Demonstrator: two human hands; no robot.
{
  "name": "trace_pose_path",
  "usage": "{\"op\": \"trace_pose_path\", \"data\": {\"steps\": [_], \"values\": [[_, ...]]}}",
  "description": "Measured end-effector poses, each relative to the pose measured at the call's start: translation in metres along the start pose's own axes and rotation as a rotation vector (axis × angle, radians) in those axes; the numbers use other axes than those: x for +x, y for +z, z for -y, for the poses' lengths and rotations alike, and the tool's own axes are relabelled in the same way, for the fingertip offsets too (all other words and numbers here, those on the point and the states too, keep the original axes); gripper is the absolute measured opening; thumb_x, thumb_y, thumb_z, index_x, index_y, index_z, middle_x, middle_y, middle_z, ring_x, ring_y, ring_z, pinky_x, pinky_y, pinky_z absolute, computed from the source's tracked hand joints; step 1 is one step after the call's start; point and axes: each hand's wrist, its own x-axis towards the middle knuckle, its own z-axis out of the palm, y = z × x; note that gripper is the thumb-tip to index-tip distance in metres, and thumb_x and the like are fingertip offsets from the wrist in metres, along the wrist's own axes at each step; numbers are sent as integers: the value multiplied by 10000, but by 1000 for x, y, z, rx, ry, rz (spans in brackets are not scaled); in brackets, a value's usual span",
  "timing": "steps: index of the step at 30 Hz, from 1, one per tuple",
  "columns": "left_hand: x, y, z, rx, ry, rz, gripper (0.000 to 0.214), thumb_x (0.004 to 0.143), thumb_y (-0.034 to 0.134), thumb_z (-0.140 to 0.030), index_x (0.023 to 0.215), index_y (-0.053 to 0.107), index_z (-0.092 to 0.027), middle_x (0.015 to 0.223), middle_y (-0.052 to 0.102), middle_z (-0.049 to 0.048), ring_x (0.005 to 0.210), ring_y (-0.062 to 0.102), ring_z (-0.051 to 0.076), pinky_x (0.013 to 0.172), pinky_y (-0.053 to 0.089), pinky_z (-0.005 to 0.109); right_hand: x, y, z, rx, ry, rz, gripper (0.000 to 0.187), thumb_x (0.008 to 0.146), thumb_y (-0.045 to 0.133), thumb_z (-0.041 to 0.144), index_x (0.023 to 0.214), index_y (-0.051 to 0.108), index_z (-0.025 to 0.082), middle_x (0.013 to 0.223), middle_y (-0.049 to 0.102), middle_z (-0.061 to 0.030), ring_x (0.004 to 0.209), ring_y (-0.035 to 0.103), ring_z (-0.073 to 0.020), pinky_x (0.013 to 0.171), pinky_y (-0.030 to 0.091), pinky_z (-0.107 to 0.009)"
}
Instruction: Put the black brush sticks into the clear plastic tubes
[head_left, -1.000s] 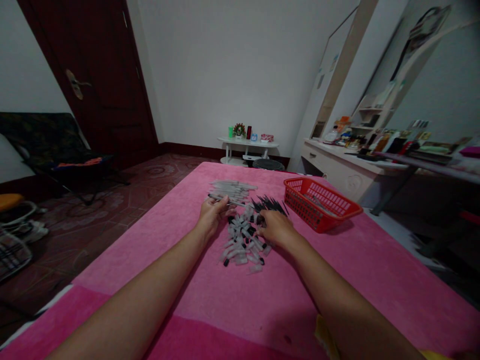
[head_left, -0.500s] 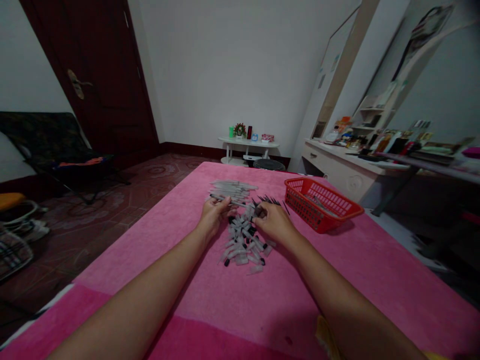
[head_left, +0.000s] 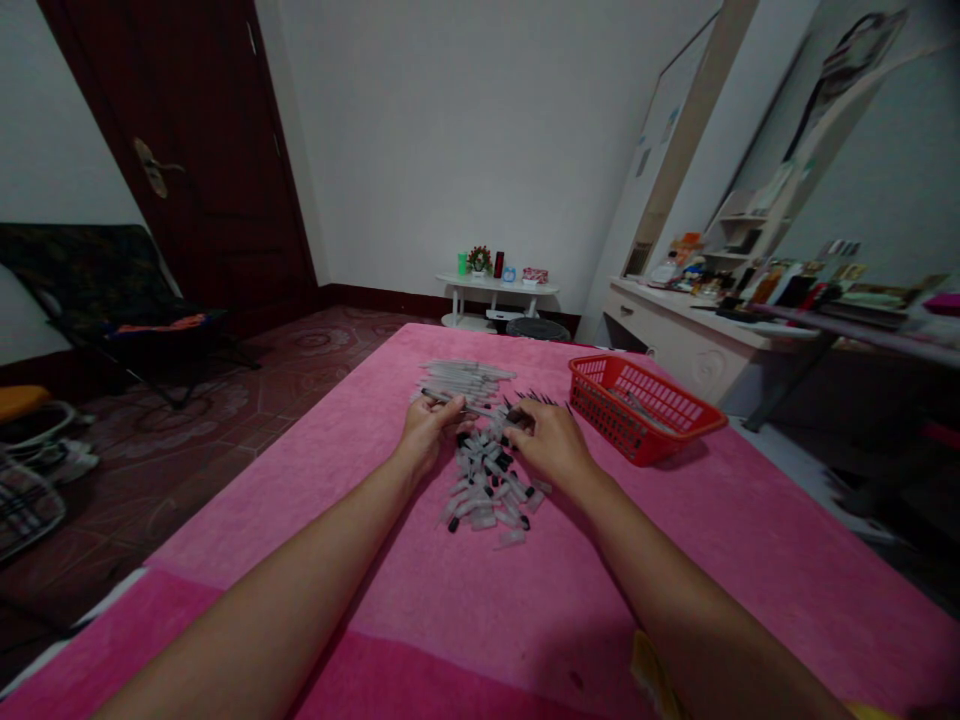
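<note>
My left hand (head_left: 429, 428) is closed, its thumb and fingers pinching a slim clear pen (head_left: 474, 408) with a dark end, held nearly level above the table. Facing it, my right hand (head_left: 553, 432) pinches a small dark piece (head_left: 516, 415) close to the pen's right end; the fingers partly hide its shape. Below and between both hands lies a loose pile of clear caps with black ends (head_left: 489, 488). Beyond my left hand, several clear pens (head_left: 465, 375) lie side by side. Thin black pointed pieces (head_left: 541, 397) stick out behind my right hand.
To the right stands a red plastic basket (head_left: 637, 410) with slender items inside. A pink cloth (head_left: 300, 520) covers the table. Further off are a small white stand (head_left: 495, 285) with ornaments, a dressing table (head_left: 675, 330) and a folding chair (head_left: 97, 280).
My right hand has shifted slightly, with its fingers turned a little over the small dark piece. My left hand keeps its hold on the pen, almost unmoved.
</note>
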Motion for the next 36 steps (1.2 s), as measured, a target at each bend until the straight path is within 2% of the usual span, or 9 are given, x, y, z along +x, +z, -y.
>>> {"op": "trace_pose_path", "data": {"steps": [9, 13, 18, 24, 32, 36], "values": [[-4, 5, -6, 31, -74, -6, 309, 602, 799, -243, 783, 591, -101, 664, 674, 40, 566, 661, 142, 522, 554, 207, -3, -7, 9, -119, -67, -34, 191, 767, 609, 262, 931, 696, 214, 898, 713, -45, 797, 630, -185, 686, 410, -254], [-6, 8, -7, 16, -95, 52, 329, 582, 813, -244, 731, 546, -124, 646, 669, 32, 584, 673, 160, 532, 560, 219, -4, -7, 9, -120, -110, -71, 198, 764, 620, 232, 946, 696, 214, 943, 713, -48, 868, 635, -196, 745, 420, -262], [-6, 6, -3, -37, -74, 75, 404, 549, 830, -207, 716, 465, -156, 664, 650, -11, 612, 678, 152, 564, 569, 222, -4, -7, 8, -64, -124, -109, 170, 744, 633, 198, 896, 709, 196, 881, 723, -51, 812, 645, -192, 722, 432, -262], [-6, 7, -1, -81, -57, 101, 416, 568, 814, -181, 718, 426, -173, 686, 647, -23, 615, 674, 137, 570, 570, 215, -4, -7, 11, 53, -53, -188, 140, 704, 643, 180, 822, 717, 196, 792, 724, -39, 734, 647, -183, 688, 446, -257], [-9, 8, -5, -21, -65, 145, 456, 559, 820, -199, 714, 392, -181, 651, 632, -28, 591, 666, 147, 559, 560, 234, -1, -2, 2, 232, 35, -99, 126, 662, 647, 207, 767, 711, 181, 738, 713, -32, 709, 641, -188, 618, 446, -252], [-10, 7, -3, -8, -48, 153, 470, 533, 839, -236, 720, 411, -180, 654, 625, -38, 562, 647, 130, 557, 552, 239, 1, 4, -1, 373, 141, -13, 135, 622, 635, 206, 726, 703, 156, 626, 677, -14, 583, 608, -162, 526, 423, -232]]}}
